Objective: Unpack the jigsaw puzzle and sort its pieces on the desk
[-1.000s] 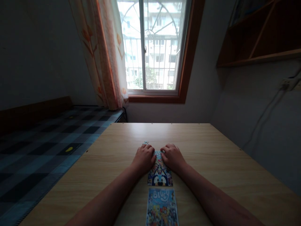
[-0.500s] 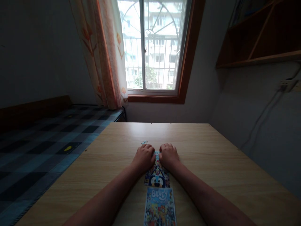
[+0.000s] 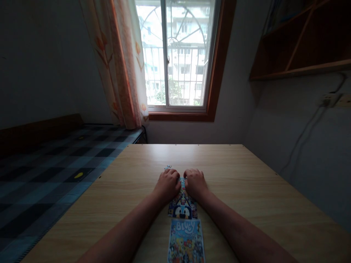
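Observation:
A colourful jigsaw puzzle [image 3: 182, 208] with a blue cartoon dog face lies on the wooden table [image 3: 246, 190]. My left hand [image 3: 167, 183] and my right hand [image 3: 195, 182] rest side by side on its far end, fingers curled down and pressed onto the pieces. Whatever lies under the fingers is hidden. A printed card [image 3: 186, 241] with the word "Bluey" sits just below the puzzle, near me. A small loose puzzle piece [image 3: 167, 167] lies on the table just beyond my left hand.
A bed with a dark checked cover [image 3: 55, 171] stands left of the table. Behind the table are a barred window [image 3: 178, 54] and an orange-patterned curtain [image 3: 123, 62]. Wooden shelves [image 3: 301, 40] hang on the right wall above a cable and socket [image 3: 329, 99].
My right hand has slid left, closer to my left hand, over the puzzle's far end. The view has shifted slightly.

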`<state>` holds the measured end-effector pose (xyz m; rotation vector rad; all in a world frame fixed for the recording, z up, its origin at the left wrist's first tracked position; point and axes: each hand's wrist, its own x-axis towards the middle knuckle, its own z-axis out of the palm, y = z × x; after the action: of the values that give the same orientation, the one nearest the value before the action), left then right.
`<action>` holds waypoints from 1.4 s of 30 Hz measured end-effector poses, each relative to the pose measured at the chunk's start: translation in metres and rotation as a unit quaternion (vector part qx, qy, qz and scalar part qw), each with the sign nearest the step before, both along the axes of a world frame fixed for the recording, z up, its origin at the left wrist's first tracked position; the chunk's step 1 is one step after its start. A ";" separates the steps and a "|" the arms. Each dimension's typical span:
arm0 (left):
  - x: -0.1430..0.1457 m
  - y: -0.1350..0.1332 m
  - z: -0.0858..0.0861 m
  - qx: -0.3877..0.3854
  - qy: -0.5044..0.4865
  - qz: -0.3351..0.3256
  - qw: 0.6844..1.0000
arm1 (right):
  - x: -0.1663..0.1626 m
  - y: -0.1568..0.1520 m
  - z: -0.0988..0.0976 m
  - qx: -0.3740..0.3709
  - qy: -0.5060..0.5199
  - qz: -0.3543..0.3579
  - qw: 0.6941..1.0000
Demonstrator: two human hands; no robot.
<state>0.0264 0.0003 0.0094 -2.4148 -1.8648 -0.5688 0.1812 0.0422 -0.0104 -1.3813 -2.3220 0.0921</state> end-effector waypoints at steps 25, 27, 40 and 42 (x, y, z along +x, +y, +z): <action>0.003 -0.001 0.000 0.023 0.069 0.023 0.997 | 0.001 0.016 -0.012 -0.030 0.240 -0.003 0.970; 0.007 -0.001 0.003 0.022 0.103 0.019 0.994 | 0.001 0.020 -0.013 -0.028 0.264 -0.010 0.964; 0.024 0.011 0.004 -0.047 0.129 0.076 0.988 | 0.017 0.029 -0.023 -0.049 0.465 -0.037 0.883; 0.022 0.012 0.003 -0.045 0.119 0.074 0.989 | 0.017 0.028 -0.023 -0.056 0.477 -0.032 0.876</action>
<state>0.0488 0.0118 0.0125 -2.2514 -1.9786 -0.1811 0.1985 0.0702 -0.0335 -1.0824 -1.4431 0.7233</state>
